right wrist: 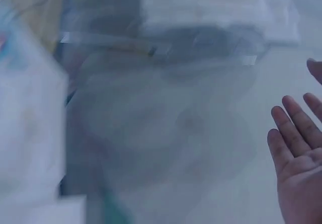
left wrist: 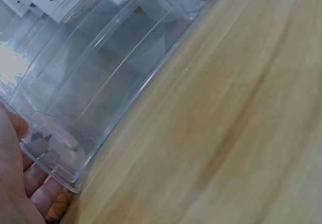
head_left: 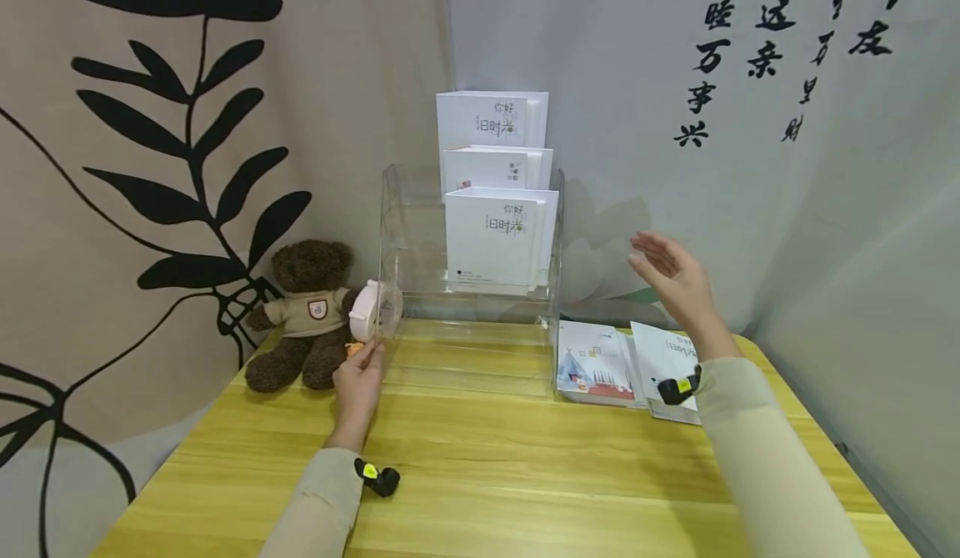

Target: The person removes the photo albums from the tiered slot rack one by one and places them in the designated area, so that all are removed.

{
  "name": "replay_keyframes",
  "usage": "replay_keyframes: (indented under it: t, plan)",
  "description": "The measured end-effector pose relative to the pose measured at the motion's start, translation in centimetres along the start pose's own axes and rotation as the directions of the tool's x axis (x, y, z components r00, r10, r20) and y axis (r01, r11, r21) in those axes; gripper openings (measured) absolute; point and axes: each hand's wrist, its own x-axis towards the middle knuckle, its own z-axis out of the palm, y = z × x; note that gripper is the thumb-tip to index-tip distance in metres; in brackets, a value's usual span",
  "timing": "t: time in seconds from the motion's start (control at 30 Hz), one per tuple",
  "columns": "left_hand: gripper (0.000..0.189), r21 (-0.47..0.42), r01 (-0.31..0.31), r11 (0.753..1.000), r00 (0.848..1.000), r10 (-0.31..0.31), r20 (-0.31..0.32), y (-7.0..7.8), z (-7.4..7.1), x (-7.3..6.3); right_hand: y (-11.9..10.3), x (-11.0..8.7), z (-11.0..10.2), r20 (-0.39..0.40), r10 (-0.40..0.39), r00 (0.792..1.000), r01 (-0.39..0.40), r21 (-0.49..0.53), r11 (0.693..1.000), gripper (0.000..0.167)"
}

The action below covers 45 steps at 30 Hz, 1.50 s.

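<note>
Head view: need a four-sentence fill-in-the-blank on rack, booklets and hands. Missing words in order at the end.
The left hand grips the clear rack by its ____ side.
White booklets stand on ____ tiers of it.
Other booklets lie on the table, to the ____ of the clear rack.
The right hand holds ____.

left; three; right; nothing

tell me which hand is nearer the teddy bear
Left. The left hand grips the side of the clear rack, beside the teddy bear; the right hand is raised past the rack's right side, farther away.
</note>
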Motion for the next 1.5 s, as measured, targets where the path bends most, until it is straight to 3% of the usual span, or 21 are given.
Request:
replay_keyframes:
  t: [0.13,0.2,0.33,0.43,0.67,0.9,1.0,1.13,1.17,1.23,1.4,1.5]
  plan:
    - [0.040,-0.003,0.006,1.000,1.000,-0.006,0.008,0.0,0.0,0.0,-2.4,4.4,2.9,0.070,-0.120,0.990,0.121,-0.011,0.993,0.050]
    - [0.040,-0.005,0.007,1.000,1.000,-0.007,0.012,0.0,0.0,0.0,-3.7,6.5,4.3,0.109,-0.157,0.982,0.165,-0.066,0.984,0.053]
    - [0.040,-0.014,0.012,1.000,1.000,-0.012,0.016,0.0,-0.1,0.0,-5.5,9.5,6.8,0.199,-0.169,0.965,0.213,-0.230,0.949,0.059]
    - [0.041,-0.022,0.018,1.000,1.000,-0.017,0.024,0.0,-0.2,0.0,-6.2,10.7,8.2,0.253,-0.145,0.956,0.225,-0.322,0.919,0.062]
    - [0.040,-0.042,0.018,0.999,1.000,-0.017,0.026,0.0,-0.3,0.1,-6.8,11.6,10.5,0.308,-0.113,0.945,0.235,-0.396,0.888,0.057]
    - [0.039,-0.043,0.027,0.999,0.999,-0.026,0.026,-0.2,-0.2,0.2,-6.5,11.2,11.1,0.378,-0.235,0.896,0.383,-0.385,0.840,0.049]
    - [0.039,-0.040,0.023,0.999,1.000,-0.022,0.019,-0.3,-0.2,0.3,-6.6,10.8,10.9,0.388,-0.316,0.866,0.462,-0.377,0.803,0.044]
    - [0.039,-0.028,0.004,1.000,1.000,-0.004,-0.004,-0.4,0.0,0.3,-6.9,10.2,10.3,0.439,-0.405,0.802,0.573,-0.376,0.728,0.041]
    - [0.040,-0.028,0.001,1.000,1.000,-0.001,-0.007,-0.4,0.0,0.3,-7.0,10.0,10.2,0.455,-0.413,0.789,0.588,-0.367,0.721,0.041]
    - [0.040,-0.032,-0.005,0.999,1.000,0.005,-0.014,-0.4,0.1,0.3,-7.1,9.7,10.0,0.487,-0.405,0.774,0.593,-0.332,0.734,0.041]
    - [0.038,-0.046,-0.019,0.999,0.999,0.017,-0.027,-0.4,0.1,0.2,-6.6,9.1,9.8,0.533,-0.365,0.763,0.537,-0.210,0.817,0.044]
    - [0.037,-0.047,-0.017,0.999,1.000,0.016,-0.025,-0.4,0.1,0.2,-6.3,8.9,9.7,0.531,-0.396,0.749,0.555,-0.177,0.813,0.045]
